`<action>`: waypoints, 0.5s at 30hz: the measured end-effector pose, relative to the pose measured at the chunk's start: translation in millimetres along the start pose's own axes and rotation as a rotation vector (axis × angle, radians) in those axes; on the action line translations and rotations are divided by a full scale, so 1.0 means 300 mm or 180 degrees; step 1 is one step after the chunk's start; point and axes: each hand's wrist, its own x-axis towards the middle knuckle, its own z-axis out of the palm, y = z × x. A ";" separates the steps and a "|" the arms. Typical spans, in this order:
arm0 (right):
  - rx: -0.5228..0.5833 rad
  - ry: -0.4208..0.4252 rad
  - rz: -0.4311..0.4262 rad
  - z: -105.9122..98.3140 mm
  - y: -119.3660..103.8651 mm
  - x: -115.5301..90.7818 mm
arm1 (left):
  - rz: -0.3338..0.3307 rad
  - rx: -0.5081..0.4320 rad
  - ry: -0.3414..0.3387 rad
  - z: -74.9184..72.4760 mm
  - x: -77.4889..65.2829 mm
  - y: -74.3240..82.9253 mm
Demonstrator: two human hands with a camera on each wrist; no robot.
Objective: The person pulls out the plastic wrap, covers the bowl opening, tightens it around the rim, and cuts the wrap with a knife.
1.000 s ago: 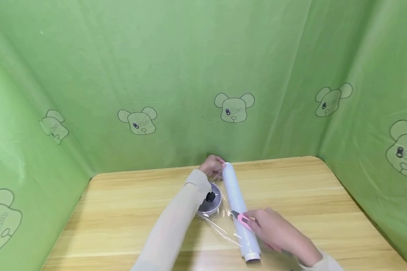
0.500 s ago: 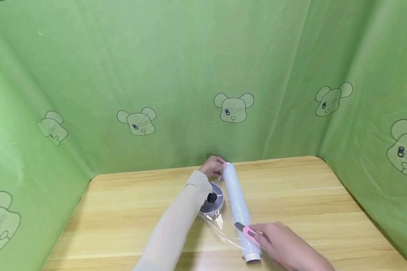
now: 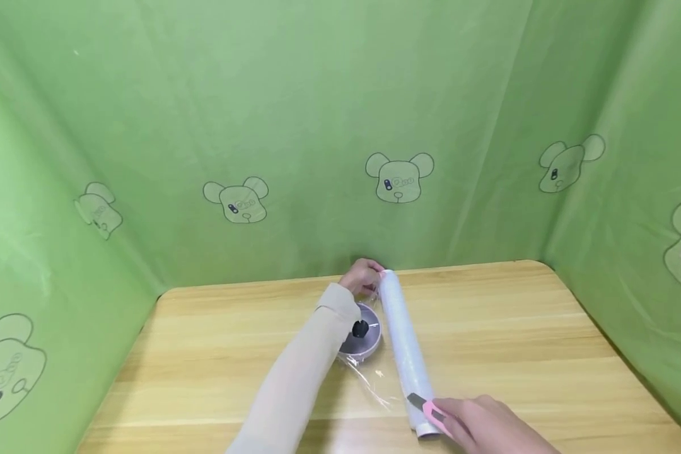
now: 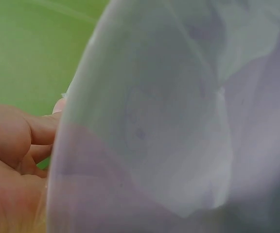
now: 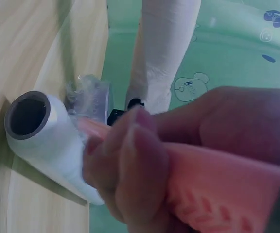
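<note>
Cling film [image 3: 369, 381] lies over a round lilac-grey bowl [image 3: 378, 337], its loose edge trailing on the wood just short of the film roll [image 3: 405, 340]. My left hand [image 3: 362, 276] reaches across the bowl and pinches bunched film at the roll's far end. In the left wrist view the bowl's wall [image 4: 145, 136] hides that hand's fingertips. Over the roll's near end, my right hand [image 3: 482, 422] grips a pink utility knife [image 3: 433, 413], blade out and pointing left across the roll. The right wrist view shows its fingers [image 5: 140, 160] curled round the pink handle.
The wooden table [image 3: 221, 353] carries the bowl and the roll. A green curtain [image 3: 318, 126] with bear-head prints encloses its back and both sides. A black camera [image 3: 360, 328] under the left sleeve overlaps the bowl.
My right hand has drawn the knife along the roll to its near end. The film that stretched from bowl to roll now hangs apart from it. My left hand has stayed nearly still.
</note>
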 end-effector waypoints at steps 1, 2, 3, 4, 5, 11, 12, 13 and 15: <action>0.0020 -0.0006 -0.0032 0.001 0.002 -0.006 | 0.0002 -0.0014 0.0002 0.001 0.000 0.001; 0.0029 -0.0017 -0.0039 0.003 0.004 -0.012 | -0.0006 -0.0037 0.0010 0.001 0.000 0.003; 0.0024 -0.0031 -0.0034 0.005 0.007 -0.018 | -0.0012 -0.0061 0.0013 0.001 0.001 0.004; 0.0029 -0.0068 0.0013 0.007 0.009 -0.023 | -0.0021 -0.0072 0.0011 0.001 0.001 0.004; 0.0018 -0.0095 0.0069 0.010 0.010 -0.028 | -0.0031 -0.0084 0.0002 0.001 0.001 0.004; -0.0030 -0.0255 0.0348 0.018 0.019 -0.040 | -0.0043 -0.0101 -0.0052 -0.003 -0.001 0.003; -0.0023 -0.0248 0.0349 0.015 0.021 -0.043 | -0.0034 -0.0102 -0.0062 -0.004 -0.001 0.002; -0.0037 -0.0238 0.0330 0.008 0.022 -0.045 | -0.0026 -0.0104 -0.0069 -0.005 -0.003 0.002; -0.0102 -0.0155 0.0286 -0.010 0.019 -0.050 | -0.0018 -0.0099 -0.0083 -0.008 -0.003 0.003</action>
